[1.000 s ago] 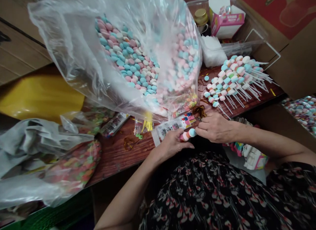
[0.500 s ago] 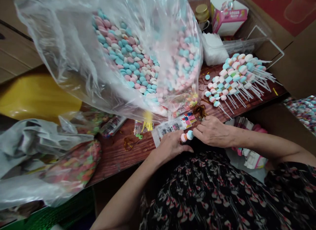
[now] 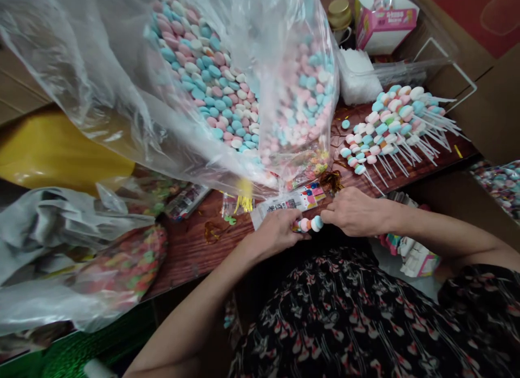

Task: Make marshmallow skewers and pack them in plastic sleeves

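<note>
My left hand [image 3: 276, 234] and my right hand [image 3: 353, 213] meet at the table's near edge, both closed around a short skewer of pastel candies [image 3: 311, 223]. Its pink and blue pieces show between them, and its stick is hidden. A printed clear plastic sleeve [image 3: 290, 202] lies just beyond, touching my left hand, with its lower end hidden. A tuft of gold twist ties [image 3: 333, 180] sits close above my right fingers. Finished candy skewers [image 3: 390, 129] lie fanned out to the right.
A large clear bag of pink, white and blue candies [image 3: 211, 80] sprawls across the table's far side. Behind it stand a pink box [image 3: 384, 28] and a gold-lidded jar [image 3: 340, 15]. Bags of colourful candies [image 3: 122, 269] lie at the left on a wooden table [image 3: 190, 253].
The view has drifted, shifting the table contents slightly right. My hands have come closer together around the candy skewer, and my left hand covers more of it.
</note>
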The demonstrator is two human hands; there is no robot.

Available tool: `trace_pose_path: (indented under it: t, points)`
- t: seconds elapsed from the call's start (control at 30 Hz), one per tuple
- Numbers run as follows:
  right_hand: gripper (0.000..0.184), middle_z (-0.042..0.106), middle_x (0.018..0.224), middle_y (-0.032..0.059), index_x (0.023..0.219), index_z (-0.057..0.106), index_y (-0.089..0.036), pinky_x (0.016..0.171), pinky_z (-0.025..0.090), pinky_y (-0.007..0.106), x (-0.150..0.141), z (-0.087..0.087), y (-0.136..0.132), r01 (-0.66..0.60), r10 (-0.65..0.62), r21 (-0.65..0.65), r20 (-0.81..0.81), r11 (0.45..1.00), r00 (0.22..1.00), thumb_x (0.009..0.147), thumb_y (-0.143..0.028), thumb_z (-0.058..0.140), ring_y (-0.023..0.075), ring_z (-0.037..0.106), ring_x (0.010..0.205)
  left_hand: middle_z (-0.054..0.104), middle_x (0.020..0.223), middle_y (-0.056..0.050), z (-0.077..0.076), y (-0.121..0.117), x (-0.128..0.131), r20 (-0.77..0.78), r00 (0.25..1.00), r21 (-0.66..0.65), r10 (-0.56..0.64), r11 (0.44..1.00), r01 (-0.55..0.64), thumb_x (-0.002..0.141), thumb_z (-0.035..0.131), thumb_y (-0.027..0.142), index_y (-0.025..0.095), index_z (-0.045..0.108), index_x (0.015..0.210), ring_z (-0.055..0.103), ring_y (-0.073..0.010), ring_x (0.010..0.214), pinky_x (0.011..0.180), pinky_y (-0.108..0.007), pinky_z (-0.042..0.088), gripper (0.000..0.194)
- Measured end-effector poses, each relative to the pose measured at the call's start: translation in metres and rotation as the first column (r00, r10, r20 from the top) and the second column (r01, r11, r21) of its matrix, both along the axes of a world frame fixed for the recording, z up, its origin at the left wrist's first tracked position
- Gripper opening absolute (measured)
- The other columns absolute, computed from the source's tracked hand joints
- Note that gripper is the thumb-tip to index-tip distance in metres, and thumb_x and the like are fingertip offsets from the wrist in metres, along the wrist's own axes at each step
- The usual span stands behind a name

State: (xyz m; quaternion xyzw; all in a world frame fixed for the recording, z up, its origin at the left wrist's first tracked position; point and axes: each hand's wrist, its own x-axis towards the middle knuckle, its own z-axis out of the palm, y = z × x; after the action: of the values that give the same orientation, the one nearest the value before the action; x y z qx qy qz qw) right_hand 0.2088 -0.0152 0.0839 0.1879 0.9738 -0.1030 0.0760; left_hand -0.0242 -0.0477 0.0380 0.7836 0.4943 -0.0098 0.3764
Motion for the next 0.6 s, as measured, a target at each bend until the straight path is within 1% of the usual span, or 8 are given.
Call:
trace_pose_path:
  t: [0.1, 0.17, 0.23, 0.27, 0.33, 0.4, 0.5, 0.6]
  points:
    - [0.02, 0.071, 0.079, 0.0077, 0.1, 0.061, -0.014, 0.057, 0.019, 0.03, -0.001, 0.0, -0.002, 0.117, -0.111, -0.046, 0.11, 0.992, 0.988, 0.088, -0.012, 0.045, 0.014, 0.053, 0.059, 0.066, 0.086, -0.004, -0.001, -0.002, 0.003, -0.074, 0.996, 0.095, -0.047, 0.994, 0.054, 0.08, 0.068, 0.045, 0.018, 0.064, 0.091, 0.06, -0.021, 0.08, 0.07, -0.028, 0.039, 0.029]
    - [0.02, 0.072, 0.082, 0.0082, 0.1, 0.061, -0.015, 0.057, 0.019, 0.03, -0.003, -0.001, -0.005, 0.157, -0.153, -0.032, 0.104, 0.987, 0.983, 0.088, -0.012, 0.045, 0.0147, 0.054, 0.06, 0.066, 0.086, -0.005, -0.001, -0.002, 0.005, -0.079, 0.994, 0.089, -0.071, 0.993, 0.078, 0.083, 0.066, 0.048, 0.018, 0.065, 0.09, 0.059, -0.0212, 0.08, 0.069, -0.028, 0.038, 0.031]
    - [0.018, 0.071, 0.081, 0.0078, 0.096, 0.061, -0.015, 0.057, 0.019, 0.031, -0.004, -0.006, -0.009, 0.152, -0.153, 0.014, 0.029, 0.988, 0.988, 0.089, -0.013, 0.044, 0.0154, 0.055, 0.062, 0.064, 0.08, -0.002, 0.001, 0.0, 0.007, -0.039, 0.997, 0.032, -0.07, 0.997, 0.071, 0.081, 0.066, 0.053, 0.018, 0.065, 0.086, 0.058, -0.0195, 0.076, 0.066, -0.027, 0.036, 0.036]
    - [0.017, 0.07, 0.08, 0.0073, 0.094, 0.061, -0.015, 0.058, 0.019, 0.031, -0.004, -0.009, -0.011, 0.123, -0.122, 0.044, -0.028, 0.991, 0.992, 0.09, -0.014, 0.044, 0.0156, 0.055, 0.063, 0.063, 0.075, -0.001, 0.002, 0.002, 0.008, -0.012, 0.998, -0.009, -0.06, 0.998, 0.06, 0.079, 0.067, 0.056, 0.018, 0.064, 0.084, 0.057, -0.0182, 0.073, 0.064, -0.026, 0.035, 0.038]
    - [0.018, 0.068, 0.076, 0.0057, 0.089, 0.061, -0.015, 0.059, 0.021, 0.032, -0.002, -0.015, -0.014, 0.043, -0.024, 0.119, -0.157, 0.992, 0.987, 0.093, -0.017, 0.043, 0.0156, 0.054, 0.064, 0.058, 0.068, 0.002, 0.006, 0.006, 0.008, 0.037, 0.998, -0.086, -0.042, 0.995, 0.045, 0.073, 0.07, 0.059, 0.018, 0.064, 0.079, 0.053, -0.0159, 0.067, 0.06, -0.024, 0.033, 0.043]
    - [0.021, 0.066, 0.072, 0.0041, 0.084, 0.06, -0.016, 0.06, 0.022, 0.032, -0.001, -0.021, -0.017, -0.012, 0.066, 0.2, -0.266, 0.98, 0.962, 0.096, -0.019, 0.042, 0.0149, 0.052, 0.063, 0.054, 0.063, 0.004, 0.009, 0.01, 0.009, 0.068, 0.996, -0.139, -0.049, 0.989, 0.058, 0.068, 0.073, 0.061, 0.017, 0.063, 0.075, 0.05, -0.0143, 0.064, 0.057, -0.023, 0.031, 0.046]
    - [0.025, 0.062, 0.066, 0.0031, 0.079, 0.059, -0.016, 0.061, 0.024, 0.032, -0.003, -0.029, -0.02, 0.007, 0.1, 0.279, -0.369, 0.96, 0.924, 0.095, -0.016, 0.04, 0.0142, 0.048, 0.059, 0.054, 0.061, 0.005, 0.014, 0.013, 0.013, 0.08, 0.994, -0.185, -0.075, 0.979, 0.089, 0.065, 0.076, 0.058, 0.017, 0.064, 0.074, 0.048, -0.0132, 0.062, 0.056, -0.022, 0.03, 0.044]
    - [0.023, 0.061, 0.065, 0.0037, 0.078, 0.059, -0.016, 0.06, 0.025, 0.032, -0.013, -0.041, -0.024, 0.091, 0.034, 0.266, -0.43, 0.96, 0.902, 0.093, -0.017, 0.041, 0.0146, 0.047, 0.058, 0.059, 0.063, 0.004, 0.016, 0.016, 0.022, 0.075, 0.994, -0.205, -0.085, 0.974, 0.099, 0.065, 0.079, 0.049, 0.017, 0.067, 0.076, 0.053, -0.014, 0.065, 0.058, -0.022, 0.033, 0.036]
